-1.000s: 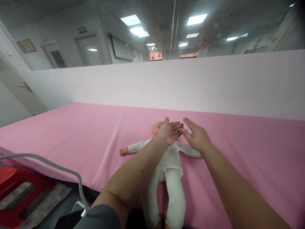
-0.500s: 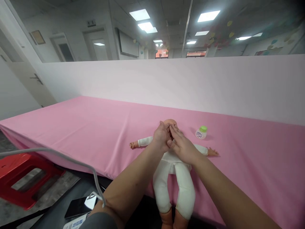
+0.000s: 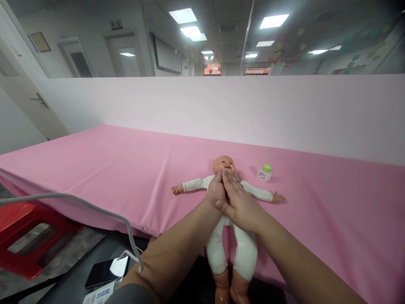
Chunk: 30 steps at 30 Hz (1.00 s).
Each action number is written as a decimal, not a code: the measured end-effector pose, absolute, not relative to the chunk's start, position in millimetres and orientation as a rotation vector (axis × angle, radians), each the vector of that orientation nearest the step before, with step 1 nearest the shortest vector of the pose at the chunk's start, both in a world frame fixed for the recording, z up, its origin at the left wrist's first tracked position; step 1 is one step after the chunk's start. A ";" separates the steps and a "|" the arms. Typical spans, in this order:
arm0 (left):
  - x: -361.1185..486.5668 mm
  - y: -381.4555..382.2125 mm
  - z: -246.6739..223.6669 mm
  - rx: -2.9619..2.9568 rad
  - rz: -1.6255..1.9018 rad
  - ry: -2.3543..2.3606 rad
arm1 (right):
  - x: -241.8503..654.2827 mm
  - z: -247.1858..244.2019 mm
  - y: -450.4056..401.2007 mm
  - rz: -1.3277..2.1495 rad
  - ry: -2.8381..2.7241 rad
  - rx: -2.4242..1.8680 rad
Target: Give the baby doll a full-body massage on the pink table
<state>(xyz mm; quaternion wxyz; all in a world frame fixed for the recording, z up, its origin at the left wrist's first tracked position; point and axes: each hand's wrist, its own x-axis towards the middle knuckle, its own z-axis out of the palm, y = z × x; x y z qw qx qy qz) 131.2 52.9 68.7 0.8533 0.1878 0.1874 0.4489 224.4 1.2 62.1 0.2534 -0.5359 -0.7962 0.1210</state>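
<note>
A baby doll (image 3: 224,164) in white clothing lies on its back on the pink sheet (image 3: 136,164), arms spread, head toward the wall and feet at the near edge. Above its chest, just below the chin, are my two hands, palms together. My left hand (image 3: 217,190) has its palm turned inward, its fingers partly hidden behind the other hand. My right hand (image 3: 242,200) is flat, with fingers stretched out and thumb across the left palm. No object shows between them. A small clear jar with a green lid (image 3: 264,173) stands right of the doll's head.
A white wall (image 3: 221,109) with a window above it rises behind the sheet. At the lower left are a red stool (image 3: 22,219), a grey cable (image 3: 79,199) and a phone (image 3: 103,272) on a dark seat.
Both hands have moved down from the doll's face toward its chest, uncovering the face. They have come closer together. The view has shifted slightly.
</note>
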 end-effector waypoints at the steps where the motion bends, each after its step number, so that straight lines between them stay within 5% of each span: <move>1: 128.5 52.7 69.2 0.409 0.943 0.385 | 227.8 61.1 4.8 0.321 -2.157 -1.477; 30: 81.8 52.5 65.8 0.495 0.998 0.491 | 187.3 35.0 -64.6 0.366 -2.226 -1.307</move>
